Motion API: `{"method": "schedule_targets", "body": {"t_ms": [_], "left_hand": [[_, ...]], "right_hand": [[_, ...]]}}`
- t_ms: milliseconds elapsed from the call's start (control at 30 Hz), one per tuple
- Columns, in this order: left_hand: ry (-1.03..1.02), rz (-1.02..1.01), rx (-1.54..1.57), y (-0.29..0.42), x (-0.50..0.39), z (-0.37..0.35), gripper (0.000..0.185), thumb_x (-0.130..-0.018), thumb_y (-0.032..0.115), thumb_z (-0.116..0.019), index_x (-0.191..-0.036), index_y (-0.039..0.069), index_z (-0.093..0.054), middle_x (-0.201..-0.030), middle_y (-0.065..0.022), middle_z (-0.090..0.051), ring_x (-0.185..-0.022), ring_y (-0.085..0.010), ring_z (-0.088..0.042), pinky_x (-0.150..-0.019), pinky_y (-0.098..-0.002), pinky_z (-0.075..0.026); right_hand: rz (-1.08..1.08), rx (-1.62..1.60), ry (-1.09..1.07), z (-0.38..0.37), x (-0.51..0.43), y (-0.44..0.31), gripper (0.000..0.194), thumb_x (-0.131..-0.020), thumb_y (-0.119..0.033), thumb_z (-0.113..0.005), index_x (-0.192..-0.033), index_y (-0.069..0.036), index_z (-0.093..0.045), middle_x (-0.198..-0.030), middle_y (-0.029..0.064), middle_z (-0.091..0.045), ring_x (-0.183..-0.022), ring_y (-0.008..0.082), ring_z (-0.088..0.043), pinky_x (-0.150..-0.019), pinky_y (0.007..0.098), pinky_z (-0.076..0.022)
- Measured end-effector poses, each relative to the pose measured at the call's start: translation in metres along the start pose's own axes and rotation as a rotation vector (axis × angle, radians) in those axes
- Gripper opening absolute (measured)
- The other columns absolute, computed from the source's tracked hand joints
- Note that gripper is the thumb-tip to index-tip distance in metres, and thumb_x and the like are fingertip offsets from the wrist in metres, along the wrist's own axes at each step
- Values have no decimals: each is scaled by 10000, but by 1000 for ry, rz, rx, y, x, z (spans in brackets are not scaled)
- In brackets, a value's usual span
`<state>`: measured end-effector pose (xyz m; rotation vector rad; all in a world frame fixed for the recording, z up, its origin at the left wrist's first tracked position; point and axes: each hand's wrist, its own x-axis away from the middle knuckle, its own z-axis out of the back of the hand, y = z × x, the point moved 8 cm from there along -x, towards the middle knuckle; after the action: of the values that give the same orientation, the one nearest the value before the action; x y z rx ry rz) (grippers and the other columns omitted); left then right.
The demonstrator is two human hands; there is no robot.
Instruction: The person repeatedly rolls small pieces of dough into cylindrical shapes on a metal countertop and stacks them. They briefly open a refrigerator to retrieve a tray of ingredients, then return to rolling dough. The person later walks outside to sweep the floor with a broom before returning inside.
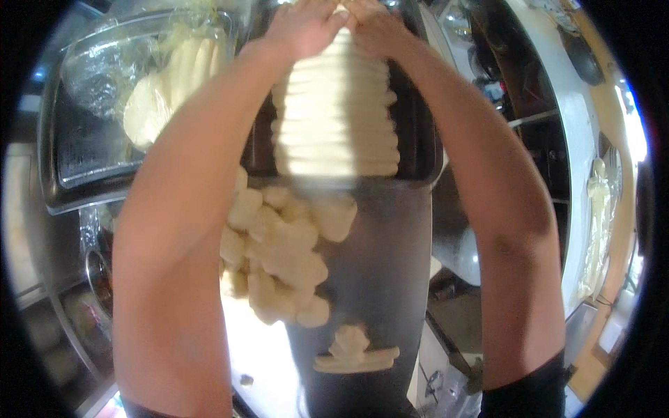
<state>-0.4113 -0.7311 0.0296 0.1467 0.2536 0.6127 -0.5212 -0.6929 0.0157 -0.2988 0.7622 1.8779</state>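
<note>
Both arms reach out to the far end of a dark rectangular tray [418, 141]. Inside it, pale dough rolls [334, 120] lie crosswise, packed side by side in a long row. My left hand [308, 26] is at the row's far left and my right hand [377, 28] at its far right, close together over the last rolls. The picture's top edge cuts off the fingertips, and whether they grip dough is not visible. Nearer me, a heap of rounded dough pieces [282, 245] rests on a dark work surface [381, 251]. Short dough strips and a small lump [355, 355] lie closer still.
At left, a second dark tray [89, 141] holds dough under clear plastic film [104, 73]. Along the right runs a pale counter edge [572, 120], with a plastic-wrapped pale item [596, 230] on it. A rounded shiny container [460, 253] stands beside the work surface.
</note>
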Motion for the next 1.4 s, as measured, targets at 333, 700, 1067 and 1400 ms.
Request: {"method": "schedule_targets", "body": {"t_ms": [333, 700, 1067, 1400], "left_hand": [[68, 74, 632, 68, 264, 172, 573, -1116, 405, -520, -1541, 22, -558, -1507, -196, -629, -1450, -294, -553, -1234, -451, -408], [139, 1008, 1439, 248, 669, 80, 236, -1118, 163, -607, -1293, 20, -674, -1097, -84, -730, -1002, -173, -691, -933, -349, -563], [602, 771, 1807, 224, 644, 27, 359, -1151, 341, -522, -1290, 34, -648, -1105, -70, -729, -1001, -210, -696, -854, -328, -553], [40, 200, 152, 292, 767, 97, 534, -958, 257, -702, -1415, 26, -550, -1505, -265, -505, -1374, -481, -474, -1148, -662, -359]], "right_hand": [[-573, -797, -46, 295, 133, -156, 163, -963, -64, -724, -1115, -3, -727, -1000, 142, -716, -900, 329, -724, -811, 415, -615], [-795, -833, -882, 351, 200, -352, 503, -802, -268, -870, -1192, -30, -660, -1123, 205, -703, -1034, 422, -715, -918, 494, -589], [-841, -1352, -367, 447, 191, -435, 342, -868, -159, -883, -1143, -24, -730, -990, 121, -788, -901, 196, -752, -820, 351, -592], [-610, -660, -799, 578, 447, -568, 688, -966, -337, -744, -1535, -25, -516, -1600, 187, -507, -1501, 374, -451, -1181, 612, -368]]}}
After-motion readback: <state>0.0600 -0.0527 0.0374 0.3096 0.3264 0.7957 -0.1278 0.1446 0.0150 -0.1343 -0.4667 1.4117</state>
